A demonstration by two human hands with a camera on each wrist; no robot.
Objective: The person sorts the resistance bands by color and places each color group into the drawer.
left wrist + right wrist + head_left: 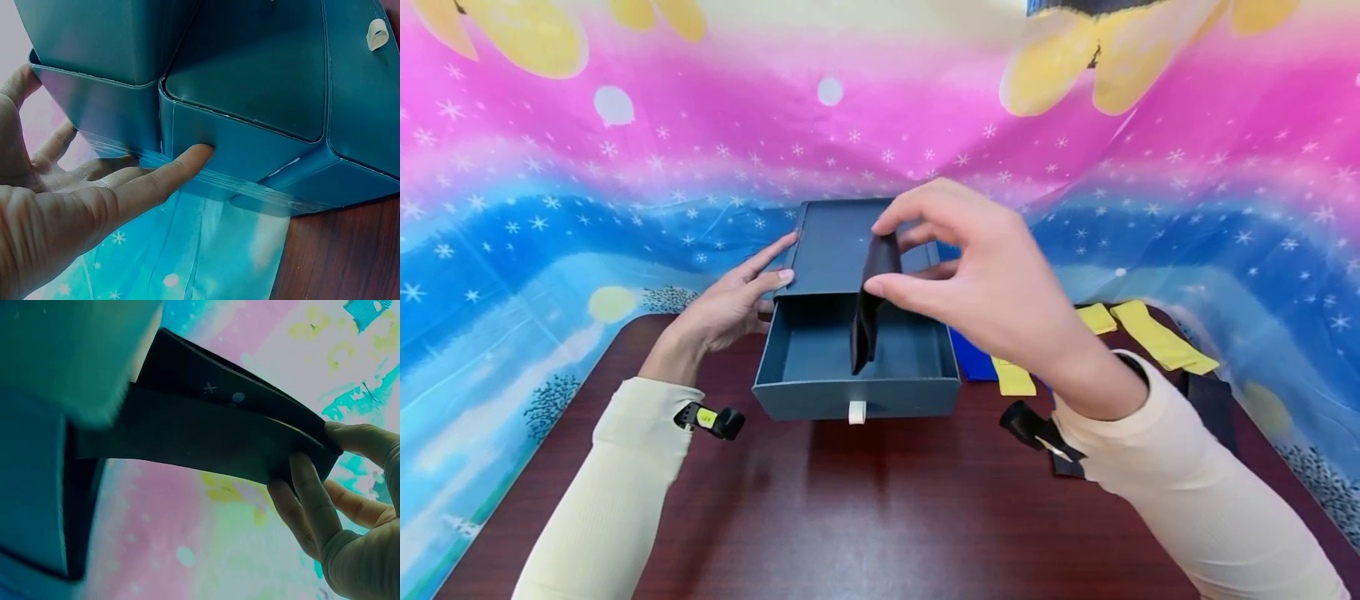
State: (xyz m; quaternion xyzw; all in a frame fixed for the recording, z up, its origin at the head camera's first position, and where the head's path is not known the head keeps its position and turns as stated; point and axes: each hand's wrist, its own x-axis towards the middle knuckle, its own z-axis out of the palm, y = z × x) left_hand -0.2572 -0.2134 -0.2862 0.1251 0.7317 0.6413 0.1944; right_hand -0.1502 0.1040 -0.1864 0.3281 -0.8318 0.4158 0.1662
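Observation:
A dark grey-blue box (pixel 835 246) stands on the table with its drawer (pixel 805 400) pulled out toward me. A small white pull tab (pixel 857 413) sticks out of the drawer's front. My left hand (pixel 722 310) rests against the box's left side, fingers extended; in the left wrist view its thumb (pixel 181 164) presses flat on the wall. Between thumb and fingertips, my right hand (pixel 981 258) pinches a folded black strip (pixel 867 329), which hangs down over the drawer. Small pale marks show on the strip (pixel 206 434) in the right wrist view.
Yellow folded strips (pixel 1157 337) lie on the table (pixel 880 517) at the right. A blue piece (pixel 972 354) sits beside the drawer, partly under a yellow strip. Black pieces (pixel 1208 408) lie near the right sleeve. A patterned curtain (pixel 715 167) hangs close behind the box.

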